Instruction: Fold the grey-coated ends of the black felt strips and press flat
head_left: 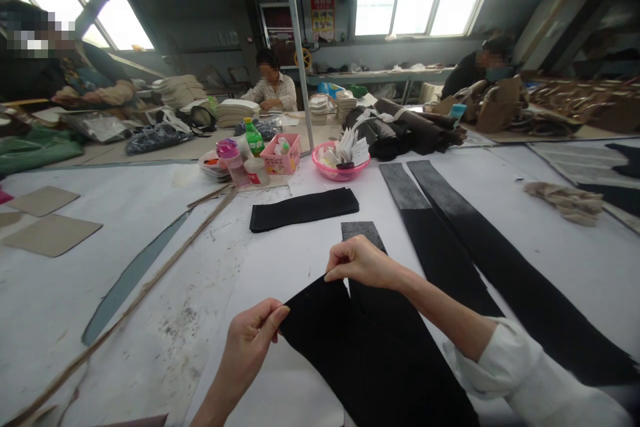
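Observation:
Between my two hands hangs the raised end of a black fabric strip (360, 347), whose length runs down toward the bottom of the view. My left hand (254, 332) pinches its left corner between thumb and fingers. At the upper right corner my right hand (363, 263) pinches the same edge. Under and behind it lies another dark strip (363, 232) with a greyish end. Two long black strips (425, 233) (465, 227), also grey at their far ends, lie flat to the right. Beyond my hands is a neat stack of short black pieces (305, 209).
A pink basin (341, 172), a pink basket (281, 159), a green bottle (254, 138) and a purple-lidded bottle (233, 163) stand at the table's far side. Beige pieces (53, 235) lie left, a crumpled cloth (564, 202) right. A metal pole (299, 47) rises ahead; several people work beyond.

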A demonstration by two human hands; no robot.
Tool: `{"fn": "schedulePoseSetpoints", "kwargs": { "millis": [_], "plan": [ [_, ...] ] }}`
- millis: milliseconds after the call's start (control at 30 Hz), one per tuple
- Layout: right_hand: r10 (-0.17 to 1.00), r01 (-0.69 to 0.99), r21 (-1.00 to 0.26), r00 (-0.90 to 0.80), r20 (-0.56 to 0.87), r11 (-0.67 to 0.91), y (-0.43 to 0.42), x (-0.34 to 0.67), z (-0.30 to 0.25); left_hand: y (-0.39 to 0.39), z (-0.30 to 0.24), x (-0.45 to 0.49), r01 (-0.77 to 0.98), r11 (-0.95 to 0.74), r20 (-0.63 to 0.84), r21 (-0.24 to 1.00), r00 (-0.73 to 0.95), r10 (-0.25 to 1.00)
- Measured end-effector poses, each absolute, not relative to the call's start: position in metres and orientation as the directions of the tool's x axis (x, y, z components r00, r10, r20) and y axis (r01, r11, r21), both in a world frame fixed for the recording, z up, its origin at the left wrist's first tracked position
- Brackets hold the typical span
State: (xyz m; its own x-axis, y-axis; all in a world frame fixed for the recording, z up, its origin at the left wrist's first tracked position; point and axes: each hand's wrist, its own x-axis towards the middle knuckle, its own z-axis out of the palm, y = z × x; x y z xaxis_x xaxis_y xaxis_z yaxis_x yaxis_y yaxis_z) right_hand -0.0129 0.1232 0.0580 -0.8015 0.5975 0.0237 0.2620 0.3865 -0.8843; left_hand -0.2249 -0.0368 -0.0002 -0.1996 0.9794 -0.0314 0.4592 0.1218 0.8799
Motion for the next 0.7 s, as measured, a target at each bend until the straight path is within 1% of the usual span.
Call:
{"fn": "schedulePoseSetpoints", "kwargs": {
  "millis": [200, 300, 367, 433, 533, 600, 700],
  "plan": [
    [0.627, 0.214, -0.931, -0.778, 0.020, 0.295, 0.120, -0.006, 0.053, -0.044, 0.011, -0.230, 0.468, 0.087, -0.056, 0.879, -0.080, 0.995],
    [0.630, 0.186, -0.931, -0.775, 0.058, 0.315, 0.118, -0.005, 0.056, -0.044, 0.020, -0.231, 0.472, 0.084, -0.091, 0.878, -0.006, 0.996],
    [0.631, 0.197, -0.912, -0.772, 0.083, 0.360, 0.114, -0.007, 0.060, -0.040, 0.027, -0.228, 0.519, 0.065, -0.097, 0.853, 0.034, 0.995],
    [0.624, 0.212, -0.888, -0.775, 0.101, 0.407, 0.109, -0.012, 0.063, -0.034, 0.033, -0.221, 0.589, 0.027, -0.058, 0.808, 0.033, 0.998],
    [0.606, 0.206, -0.861, -0.783, 0.140, 0.465, 0.100, -0.020, 0.065, -0.023, 0.037, -0.208, 0.664, -0.028, 0.040, 0.748, -0.004, 0.999],
    [0.606, 0.198, -0.854, -0.779, 0.161, 0.481, 0.096, -0.023, 0.064, -0.017, 0.036, -0.201, 0.666, -0.046, 0.081, 0.745, -0.022, 0.996],
    [0.616, 0.192, -0.867, -0.773, 0.156, 0.460, 0.092, -0.022, 0.065, -0.016, 0.032, -0.199, 0.618, -0.062, 0.081, 0.783, -0.002, 0.997]
  ]
}}
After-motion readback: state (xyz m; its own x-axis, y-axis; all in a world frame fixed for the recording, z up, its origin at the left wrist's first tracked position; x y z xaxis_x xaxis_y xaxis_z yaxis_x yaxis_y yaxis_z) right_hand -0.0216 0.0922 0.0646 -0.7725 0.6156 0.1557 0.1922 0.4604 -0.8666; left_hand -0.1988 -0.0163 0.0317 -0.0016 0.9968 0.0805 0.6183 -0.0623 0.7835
